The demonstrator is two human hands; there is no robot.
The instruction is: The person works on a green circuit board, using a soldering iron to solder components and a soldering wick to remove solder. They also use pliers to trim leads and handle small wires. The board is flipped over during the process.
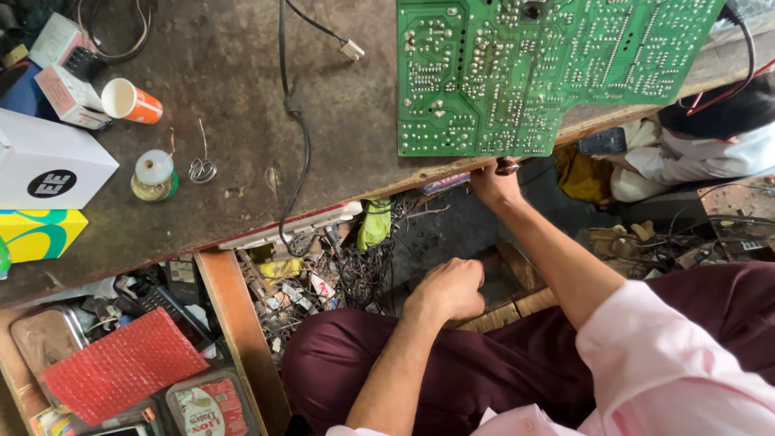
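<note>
A large green circuit board, solder side up, lies over the far edge of the dark worn workbench. My right hand grips the board's lower edge from beneath, thumb on the rim. My left hand is curled into a fist lower down, by my maroon-clad knee and a wooden ledge, with nothing visible in it.
On the bench lie a solder spool, a wire coil, an orange-and-white cup, a white box and a black cable. Below are tangled wires and parts and red bubble wrap. Another person sits at the right.
</note>
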